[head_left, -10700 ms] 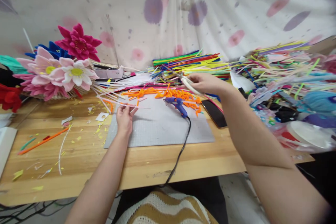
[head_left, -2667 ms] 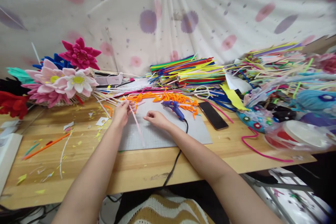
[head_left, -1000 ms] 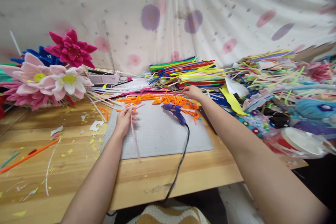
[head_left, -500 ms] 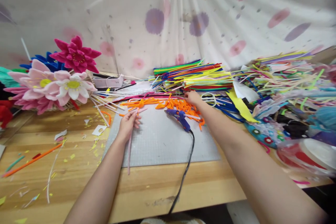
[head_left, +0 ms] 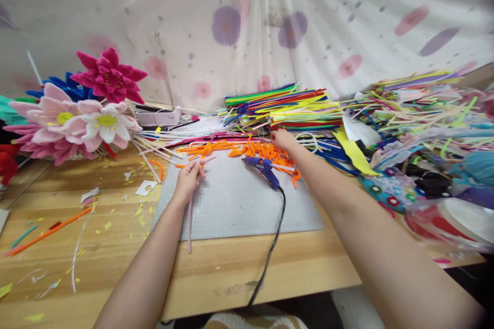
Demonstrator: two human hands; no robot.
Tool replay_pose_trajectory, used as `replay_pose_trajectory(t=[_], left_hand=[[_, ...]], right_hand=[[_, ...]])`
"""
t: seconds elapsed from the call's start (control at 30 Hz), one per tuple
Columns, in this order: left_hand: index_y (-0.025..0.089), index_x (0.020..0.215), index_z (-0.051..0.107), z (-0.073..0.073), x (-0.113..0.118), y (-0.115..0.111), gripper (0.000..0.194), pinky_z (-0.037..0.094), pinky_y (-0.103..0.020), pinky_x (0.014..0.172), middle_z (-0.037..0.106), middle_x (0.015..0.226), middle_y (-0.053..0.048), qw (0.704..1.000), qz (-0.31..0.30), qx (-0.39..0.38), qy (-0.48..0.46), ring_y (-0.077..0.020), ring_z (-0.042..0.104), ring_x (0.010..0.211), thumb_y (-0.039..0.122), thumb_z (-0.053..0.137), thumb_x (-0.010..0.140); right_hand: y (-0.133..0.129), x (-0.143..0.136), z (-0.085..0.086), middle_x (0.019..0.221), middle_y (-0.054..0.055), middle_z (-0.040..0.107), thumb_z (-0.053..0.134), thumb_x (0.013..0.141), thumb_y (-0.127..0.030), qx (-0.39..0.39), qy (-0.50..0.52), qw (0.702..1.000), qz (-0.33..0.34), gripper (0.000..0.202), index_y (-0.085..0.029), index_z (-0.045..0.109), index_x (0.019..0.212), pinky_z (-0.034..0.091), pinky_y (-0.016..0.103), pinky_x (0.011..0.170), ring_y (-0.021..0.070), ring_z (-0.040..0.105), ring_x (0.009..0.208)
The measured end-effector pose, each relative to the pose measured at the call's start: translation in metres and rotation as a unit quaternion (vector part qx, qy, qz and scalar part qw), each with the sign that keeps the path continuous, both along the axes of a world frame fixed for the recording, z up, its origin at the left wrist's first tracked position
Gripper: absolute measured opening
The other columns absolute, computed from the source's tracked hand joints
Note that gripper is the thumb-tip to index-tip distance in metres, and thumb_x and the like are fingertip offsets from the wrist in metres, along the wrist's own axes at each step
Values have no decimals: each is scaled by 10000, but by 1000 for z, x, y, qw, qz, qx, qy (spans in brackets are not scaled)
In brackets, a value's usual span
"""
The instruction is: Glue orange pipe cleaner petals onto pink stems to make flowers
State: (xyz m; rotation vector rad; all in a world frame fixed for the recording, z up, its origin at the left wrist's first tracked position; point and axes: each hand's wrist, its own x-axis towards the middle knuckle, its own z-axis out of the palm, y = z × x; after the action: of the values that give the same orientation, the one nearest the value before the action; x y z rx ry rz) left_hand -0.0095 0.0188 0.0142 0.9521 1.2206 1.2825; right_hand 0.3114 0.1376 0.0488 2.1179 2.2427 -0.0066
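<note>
My left hand (head_left: 190,179) is closed on a pale pink pipe cleaner (head_left: 189,226), which hangs down over the grey cutting mat (head_left: 231,211). Small orange tips show beside its fingers. Farther right, my right hand (head_left: 283,140) reaches to the back of the mat, by the orange pipe cleaner pieces (head_left: 266,151) and the multicoloured bundle (head_left: 301,108). Its fingertips are bent down, and what they touch is too small to make out. Between the hands a blue glue gun (head_left: 264,168) lies on the mat, its black cord running to the front edge.
Felt-like flowers (head_left: 106,121) stand at the left. Yellow scraps, a white paper piece (head_left: 146,188) and an orange stick (head_left: 50,231) lie on the wooden table (head_left: 127,267). Heaped pipe cleaners and a clear-wrapped red and white item (head_left: 455,223) are at the right.
My left hand's fingers have drawn closer together around the pink pipe cleaner. My right hand stays at nearly the same place behind the glue gun. The view has shifted slightly.
</note>
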Motion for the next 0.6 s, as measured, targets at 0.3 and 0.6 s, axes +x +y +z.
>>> replay_pose_trajectory(t=[0.3,0.6], left_hand=[[106,880,608,4,2,-3,394,137,-167,297,513,495,41,1000,11,7,2,-14,265,293,441,584,674],[107,853,600,3,3,-5,382,150,-157,287,518,506,36,1000,21,16,3,-14,282,295,443,581,671]], right_hand=[[-16,16,37,964,46,659,488,744,-270,-20,-19,1000,14,245,-231,625,943,390,232,654,180,581,858],[-48,72,63,871,34,676,563,676,-233,-70,-51,995,-53,210,-213,651,866,373,221,577,160,587,736]])
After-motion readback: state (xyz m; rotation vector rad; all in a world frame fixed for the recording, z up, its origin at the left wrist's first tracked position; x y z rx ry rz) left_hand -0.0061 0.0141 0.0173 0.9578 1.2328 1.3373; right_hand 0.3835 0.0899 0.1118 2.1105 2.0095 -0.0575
